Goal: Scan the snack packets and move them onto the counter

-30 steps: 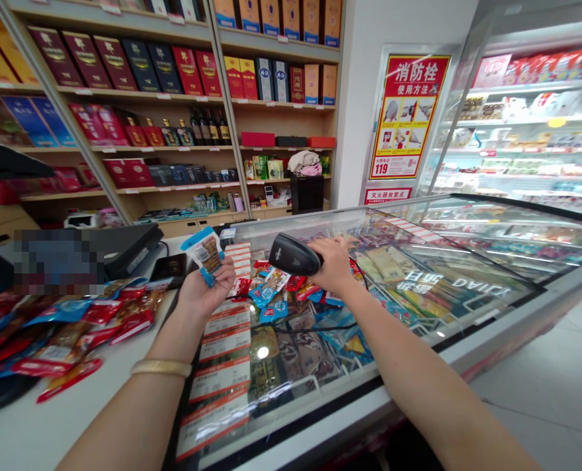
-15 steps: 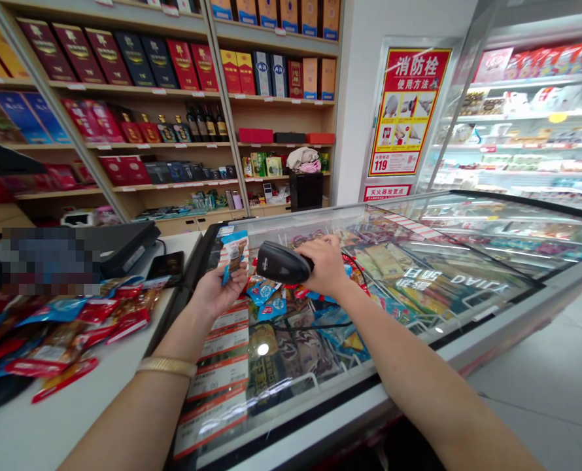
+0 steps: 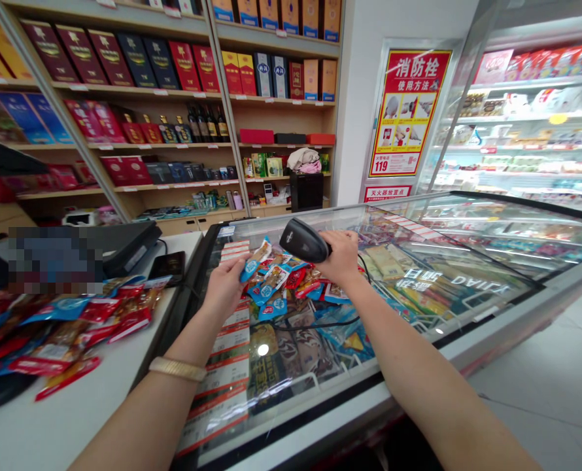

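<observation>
The person's left hand (image 3: 228, 281) reaches over the glass-topped freezer (image 3: 448, 356), its grip drawn in to a narrow pinch on the near edge of a blue-ended snack packet (image 3: 256, 260). That packet slants upward at the left side of a loose heap of snack packets (image 3: 277, 288), blue and red with some clear parts, lying on the glass. Whether it rests on the others or hangs just above them cannot be told. A gold-toned bracelet (image 3: 178, 368) circles the left wrist.

The right hand (image 3: 339, 255) has its grip wrapped around the handle of a black barcode scanner (image 3: 303, 241), whose head points left, above the heap and near the pinched packet. The fingers on the far side of the handle are hidden. A dark cable (image 3: 315, 325) runs across the glass below the heap.

Along the freezer's left side runs a row of orange-and-white price labels (image 3: 229, 366). To the left, the white tabletop (image 3: 82, 418) bears a second, larger pile of similar packets (image 3: 75, 327), with a dark phone (image 3: 167, 267) lying just beyond it. Behind stand shelves of boxed goods (image 3: 173, 147), and a red-and-yellow sign (image 3: 411, 111) is on the wall.
</observation>
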The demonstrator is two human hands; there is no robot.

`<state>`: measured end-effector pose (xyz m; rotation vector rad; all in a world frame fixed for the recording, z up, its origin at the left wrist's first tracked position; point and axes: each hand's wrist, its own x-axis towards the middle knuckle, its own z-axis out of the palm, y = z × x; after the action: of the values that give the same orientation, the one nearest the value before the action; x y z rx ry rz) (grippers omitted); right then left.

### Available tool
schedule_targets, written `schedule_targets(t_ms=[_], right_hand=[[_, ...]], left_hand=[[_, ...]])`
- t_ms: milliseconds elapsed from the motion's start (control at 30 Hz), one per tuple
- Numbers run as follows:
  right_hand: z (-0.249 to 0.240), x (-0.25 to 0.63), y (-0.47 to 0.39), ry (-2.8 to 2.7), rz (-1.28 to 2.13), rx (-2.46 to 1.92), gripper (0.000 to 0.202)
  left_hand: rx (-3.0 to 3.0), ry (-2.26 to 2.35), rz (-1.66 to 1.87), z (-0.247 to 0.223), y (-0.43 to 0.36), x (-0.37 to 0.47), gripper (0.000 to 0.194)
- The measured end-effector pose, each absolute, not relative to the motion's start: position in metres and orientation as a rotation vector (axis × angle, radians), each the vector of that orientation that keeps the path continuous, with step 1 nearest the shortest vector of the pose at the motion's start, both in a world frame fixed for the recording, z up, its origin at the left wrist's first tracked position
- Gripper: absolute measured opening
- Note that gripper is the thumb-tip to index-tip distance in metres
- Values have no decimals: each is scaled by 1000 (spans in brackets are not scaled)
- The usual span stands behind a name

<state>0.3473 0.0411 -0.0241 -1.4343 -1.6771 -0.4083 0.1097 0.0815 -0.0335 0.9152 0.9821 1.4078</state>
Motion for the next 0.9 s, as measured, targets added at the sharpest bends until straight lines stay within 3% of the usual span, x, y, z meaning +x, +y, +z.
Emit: schedule_targets(t_ms=[200, 367, 567, 700, 900], right_hand=[[-28, 361, 49, -1537, -442, -1536, 26], [-32, 363, 51, -1576, -440, -1586, 26], [-34, 361, 52, -1604, -433, -1543, 25], [-32, 358, 50, -1631, -413, -1550, 24], [-34, 356, 50, -1672, -433, -1564, 26]], left_hand=[[1758, 1090, 1134, -57, 77, 123, 45], [2257, 1107, 1097, -56, 74, 121, 46], [2218, 1605, 1281, -45, 93, 78, 36], [1982, 2030, 1436, -50, 114, 24, 16], [1610, 2306, 1187, -63, 134, -17, 25]])
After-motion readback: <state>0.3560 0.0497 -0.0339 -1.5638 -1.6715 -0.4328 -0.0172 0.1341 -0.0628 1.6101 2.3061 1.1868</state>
